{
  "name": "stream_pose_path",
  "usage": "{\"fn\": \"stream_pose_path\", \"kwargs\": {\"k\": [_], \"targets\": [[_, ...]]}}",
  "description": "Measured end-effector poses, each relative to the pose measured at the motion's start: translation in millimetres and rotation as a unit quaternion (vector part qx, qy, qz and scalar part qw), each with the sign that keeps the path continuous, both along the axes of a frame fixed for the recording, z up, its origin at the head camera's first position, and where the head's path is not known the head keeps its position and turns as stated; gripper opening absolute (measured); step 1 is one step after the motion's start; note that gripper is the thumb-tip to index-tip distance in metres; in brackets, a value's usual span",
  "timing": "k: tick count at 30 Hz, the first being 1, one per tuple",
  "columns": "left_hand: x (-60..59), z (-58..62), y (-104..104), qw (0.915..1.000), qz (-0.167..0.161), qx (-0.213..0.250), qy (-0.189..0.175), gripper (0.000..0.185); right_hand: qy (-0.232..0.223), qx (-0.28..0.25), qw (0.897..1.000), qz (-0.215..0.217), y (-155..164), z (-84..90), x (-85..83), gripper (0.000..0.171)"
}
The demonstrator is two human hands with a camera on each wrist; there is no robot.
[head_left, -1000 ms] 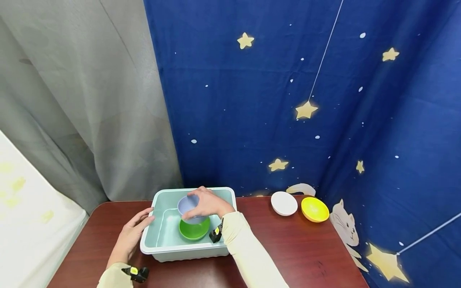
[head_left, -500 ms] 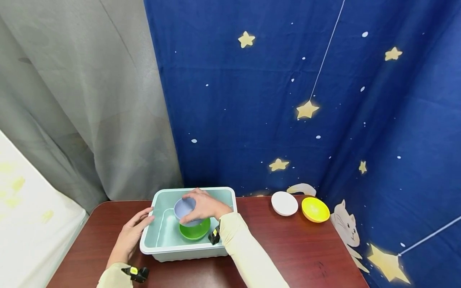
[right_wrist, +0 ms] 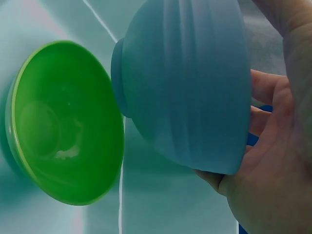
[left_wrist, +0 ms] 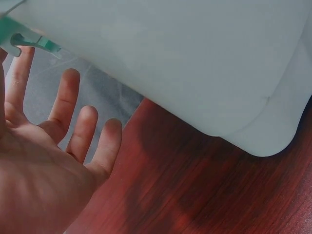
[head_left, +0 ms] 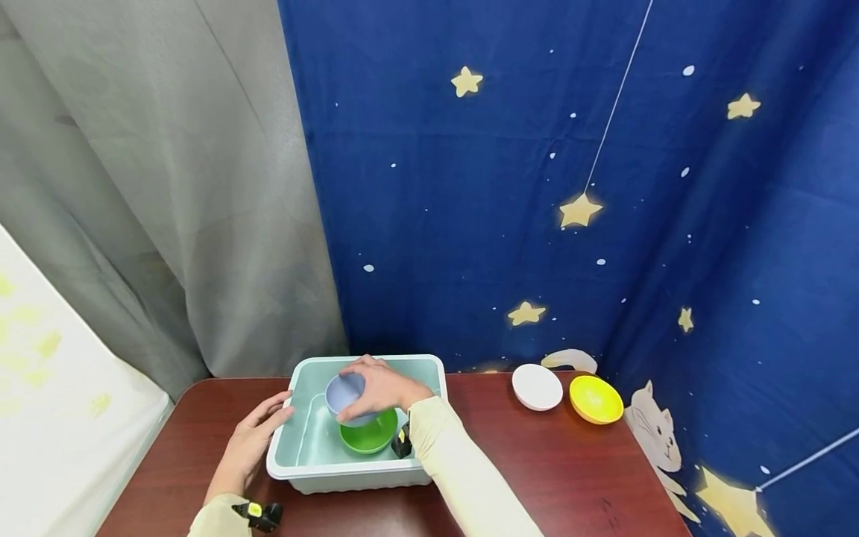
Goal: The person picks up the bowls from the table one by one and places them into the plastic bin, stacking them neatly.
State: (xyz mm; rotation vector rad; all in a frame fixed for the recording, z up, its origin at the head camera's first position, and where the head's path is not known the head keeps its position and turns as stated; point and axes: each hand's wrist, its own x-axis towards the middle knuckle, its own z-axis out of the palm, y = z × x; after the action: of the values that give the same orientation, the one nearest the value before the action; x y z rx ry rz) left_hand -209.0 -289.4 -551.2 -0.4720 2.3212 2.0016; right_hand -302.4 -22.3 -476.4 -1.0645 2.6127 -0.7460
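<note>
Resting with straight fingers, the left hand (head_left: 250, 447) touched the tub (head_left: 292, 471) on its left wall. Inside the tub, the right hand (head_left: 379, 388) gripped the blue bowl (head_left: 344, 393) just above the green bowl (head_left: 369, 436).

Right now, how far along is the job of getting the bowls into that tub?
One looks done: the green bowl sits on the floor of the pale tub. In hand: the right hand holds the blue bowl tilted just above the green one, not yet set down, while the left hand rests open at the tub's side. Left, if they belong too: the white bowl and yellow bowl on the table.
</note>
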Motion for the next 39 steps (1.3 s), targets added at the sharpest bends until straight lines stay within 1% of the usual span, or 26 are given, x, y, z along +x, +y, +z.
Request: {"fn": "stream_pose_path", "kwargs": {"k": [5, 8, 12, 18, 23, 25, 30, 35, 39], "targets": [[0.2, -0.2, 1, 0.9999, 0.0, 0.015, 0.005, 0.06, 0.01, 0.006, 1.0, 0.006, -3, -4.8, -1.5, 0.087], [0.6, 0.0, 0, 0.9999, 0.0, 0.01, 0.013, 0.058, 0.02, 0.015, 1.0, 0.01, -5, -8.1, -1.3, 0.087], [2.0, 1.7, -1, 0.9999, 0.001, 0.005, 0.01, 0.058, 0.027, 0.027, 0.999, 0.019, -7, -11.1, 0.3, 0.086], [2.1, 3.7, -2, 0.9999, 0.001, 0.008, 0.012, 0.06, 0.029, 0.027, 0.999, 0.023, -8, -13.7, 1.5, 0.086], [-0.4, 1.4, -2, 0.9999, 0.002, 0.004, 0.009, 0.059, 0.035, 0.031, 0.999, 0.024, -9, -17.5, 1.0, 0.085], [-1.4, 0.0, -2, 1.0, 0.001, 0.005, 0.007, 0.059, 0.041, 0.04, 0.998, 0.024, -10, -20.1, 1.0, 0.085], [-2.6, -2.5, -2, 0.9998, -0.004, 0.016, 0.005, 0.059, 0.047, 0.056, 0.997, 0.029, -12, -26.5, 2.1, 0.086], [-2.3, -2.5, -1, 0.9997, -0.001, 0.022, 0.014, 0.055, 0.05, 0.054, 0.997, 0.034, -13, -29.3, 1.3, 0.086], [-3.3, -2.3, -1, 0.9996, -0.006, 0.025, 0.01, 0.054, 0.046, 0.053, 0.997, 0.036, -12, -29.2, 0.0, 0.086]]}}
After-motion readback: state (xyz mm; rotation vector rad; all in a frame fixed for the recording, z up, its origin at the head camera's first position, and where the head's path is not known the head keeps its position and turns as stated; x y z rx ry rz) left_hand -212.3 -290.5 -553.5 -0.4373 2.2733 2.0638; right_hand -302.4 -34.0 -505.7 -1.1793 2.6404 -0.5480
